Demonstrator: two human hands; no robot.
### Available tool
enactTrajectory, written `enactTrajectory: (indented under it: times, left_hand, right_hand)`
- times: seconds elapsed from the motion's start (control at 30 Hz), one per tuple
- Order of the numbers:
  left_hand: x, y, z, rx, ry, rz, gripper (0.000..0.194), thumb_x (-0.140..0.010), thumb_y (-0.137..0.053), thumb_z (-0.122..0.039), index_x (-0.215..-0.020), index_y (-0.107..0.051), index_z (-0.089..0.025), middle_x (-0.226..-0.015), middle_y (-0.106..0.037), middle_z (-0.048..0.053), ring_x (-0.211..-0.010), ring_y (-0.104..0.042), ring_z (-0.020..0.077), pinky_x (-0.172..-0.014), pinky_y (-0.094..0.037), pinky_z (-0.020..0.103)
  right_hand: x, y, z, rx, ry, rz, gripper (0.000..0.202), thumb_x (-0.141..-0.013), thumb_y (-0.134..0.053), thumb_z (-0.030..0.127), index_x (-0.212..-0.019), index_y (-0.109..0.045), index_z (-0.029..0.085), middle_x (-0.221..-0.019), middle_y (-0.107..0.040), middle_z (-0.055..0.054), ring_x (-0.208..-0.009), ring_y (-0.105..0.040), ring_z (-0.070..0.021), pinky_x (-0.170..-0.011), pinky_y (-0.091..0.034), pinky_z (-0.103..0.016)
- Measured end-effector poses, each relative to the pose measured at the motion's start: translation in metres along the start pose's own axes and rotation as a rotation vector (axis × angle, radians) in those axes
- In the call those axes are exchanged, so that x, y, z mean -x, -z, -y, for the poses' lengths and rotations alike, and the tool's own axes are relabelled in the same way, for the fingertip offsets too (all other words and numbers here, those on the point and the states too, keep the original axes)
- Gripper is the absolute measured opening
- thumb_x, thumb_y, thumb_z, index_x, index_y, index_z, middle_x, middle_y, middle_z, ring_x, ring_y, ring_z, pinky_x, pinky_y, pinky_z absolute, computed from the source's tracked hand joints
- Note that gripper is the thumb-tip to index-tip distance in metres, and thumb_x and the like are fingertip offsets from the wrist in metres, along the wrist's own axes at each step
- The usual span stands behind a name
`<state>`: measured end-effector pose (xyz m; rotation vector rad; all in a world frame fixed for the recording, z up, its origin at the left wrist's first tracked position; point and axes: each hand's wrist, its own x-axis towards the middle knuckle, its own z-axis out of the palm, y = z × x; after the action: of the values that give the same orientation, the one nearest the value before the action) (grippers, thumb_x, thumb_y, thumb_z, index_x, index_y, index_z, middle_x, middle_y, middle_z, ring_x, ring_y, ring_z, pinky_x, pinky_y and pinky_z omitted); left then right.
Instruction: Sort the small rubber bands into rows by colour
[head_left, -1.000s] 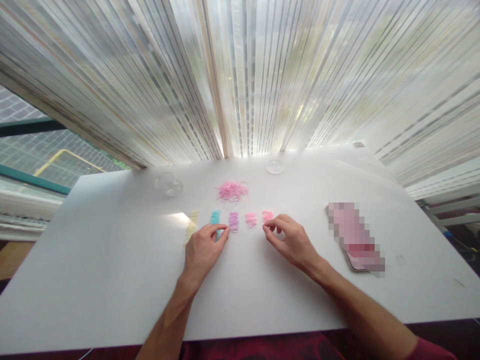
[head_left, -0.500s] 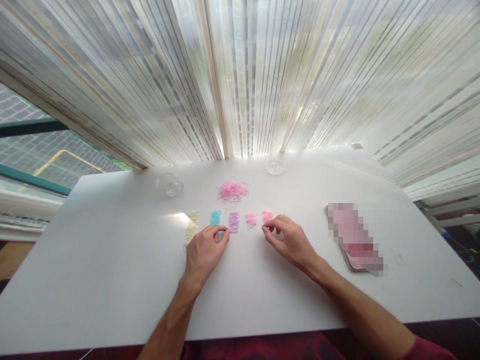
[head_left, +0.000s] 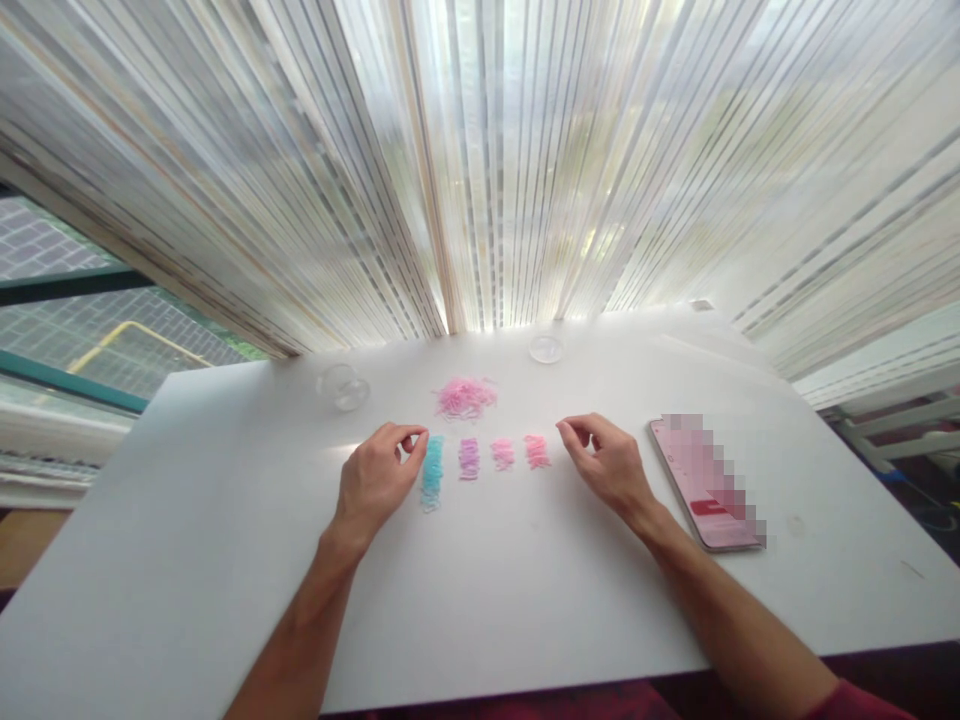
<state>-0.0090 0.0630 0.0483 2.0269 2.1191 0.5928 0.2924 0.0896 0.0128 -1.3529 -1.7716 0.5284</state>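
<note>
Short thin strands, which look like small rubber bands, lie in neat columns: turquoise (head_left: 431,475), purple (head_left: 469,460), pink (head_left: 502,455) and coral pink (head_left: 537,452). Behind them sits a loose heap of pink strands (head_left: 466,397). My left hand (head_left: 379,480) is at the turquoise column's upper left, thumb and fingertips pinched together; it covers the spot where the yellow column lay. My right hand (head_left: 609,462) is just right of the coral column, apart from it, also in a pinch. Whatever either pinch holds is too small to make out.
Two clear round containers (head_left: 345,388) stand at the back left of the white table (head_left: 187,560), and a clear round dish (head_left: 546,348) at the back. A phone (head_left: 697,490), partly pixelated, lies to the right. Striped curtains (head_left: 495,180) hang along the far edge.
My left hand has moved left and slightly up, uncovering the turquoise column's lower part and hiding the yellow one. My right hand has shifted right, away from the coral column.
</note>
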Motion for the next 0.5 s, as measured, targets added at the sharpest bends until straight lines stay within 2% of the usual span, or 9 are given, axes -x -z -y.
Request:
enactTrajectory:
  times: [0.1, 0.27, 0.37, 0.5]
  left_hand:
    - [-0.030, 0.002, 0.011, -0.004, -0.091, 0.027, 0.030, -0.092, -0.053, -0.038, -0.109, -0.070, -0.020, -0.097, -0.068, 0.005, -0.074, -0.063, 0.0186, -0.071, -0.048, 0.030]
    - [-0.075, -0.005, 0.021, 0.030, -0.320, 0.221, 0.056, -0.085, -0.064, -0.053, -0.129, -0.059, -0.020, -0.122, -0.065, 0.009, -0.091, -0.068, 0.0214, -0.086, -0.055, 0.034]
    - [-0.092, -0.015, 0.021, 0.007, -0.389, 0.280, 0.062, -0.083, -0.066, -0.055, -0.133, -0.057, -0.018, -0.126, -0.064, 0.012, -0.101, -0.068, 0.0256, -0.095, -0.053, 0.038]
    - [-0.105, -0.030, 0.012, -0.039, -0.444, 0.316, 0.061, -0.085, -0.067, -0.052, -0.134, -0.056, -0.018, -0.130, -0.063, 0.013, -0.115, -0.062, 0.0272, -0.102, -0.048, 0.038]
  right_hand:
    - [-0.005, 0.002, -0.011, 0.010, -0.015, 0.072, 0.023, -0.095, -0.057, 0.038, -0.092, -0.069, 0.019, -0.076, -0.067, -0.003, -0.064, -0.057, -0.0158, -0.061, -0.046, -0.028]
    - [-0.007, 0.001, -0.021, 0.022, 0.032, 0.269, 0.031, -0.094, -0.058, 0.045, -0.106, -0.069, 0.019, -0.077, -0.065, -0.002, -0.067, -0.057, -0.0166, -0.067, -0.048, -0.031]
    - [-0.007, -0.001, -0.023, 0.008, -0.001, 0.290, 0.031, -0.096, -0.054, 0.045, -0.104, -0.069, 0.020, -0.075, -0.064, -0.002, -0.066, -0.057, -0.0161, -0.066, -0.048, -0.030]
    - [-0.008, -0.003, -0.023, -0.003, -0.018, 0.272, 0.030, -0.096, -0.053, 0.044, -0.100, -0.070, 0.020, -0.071, -0.063, -0.001, -0.063, -0.056, -0.0160, -0.065, -0.047, -0.030]
